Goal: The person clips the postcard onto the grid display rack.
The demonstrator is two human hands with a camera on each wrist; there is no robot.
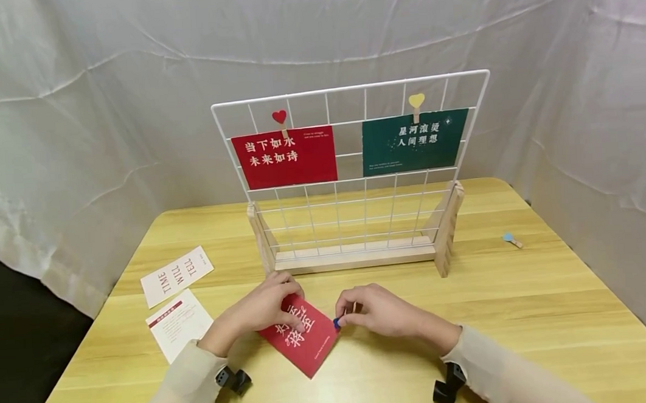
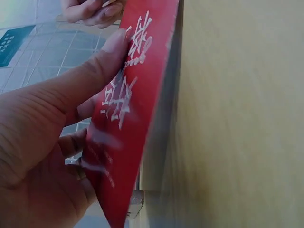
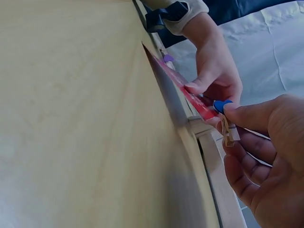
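My left hand [image 1: 262, 305] grips a red card [image 1: 320, 341] with white lettering between thumb and fingers. The card is tilted and raised off the table in the left wrist view. Thumb and fingertips of my right hand [image 1: 382, 313] pinch a small wooden clothespin [image 3: 229, 132] topped with a blue heart [image 3: 221, 105]. The clothespin is at the card's corner; whether it bites the card I cannot tell. Behind both hands stands a white wire grid [image 1: 350, 88] on a wooden stand [image 1: 353, 261].
On the grid hang another red card [image 1: 294, 169] under a red heart clip [image 1: 279, 117] and a green card [image 1: 386, 152] under a yellow heart clip [image 1: 416, 101]. Two white cards, one lettered [image 1: 202, 262], one red-banded [image 1: 184, 330], lie left. A blue-topped clothespin [image 1: 512, 240] lies right.
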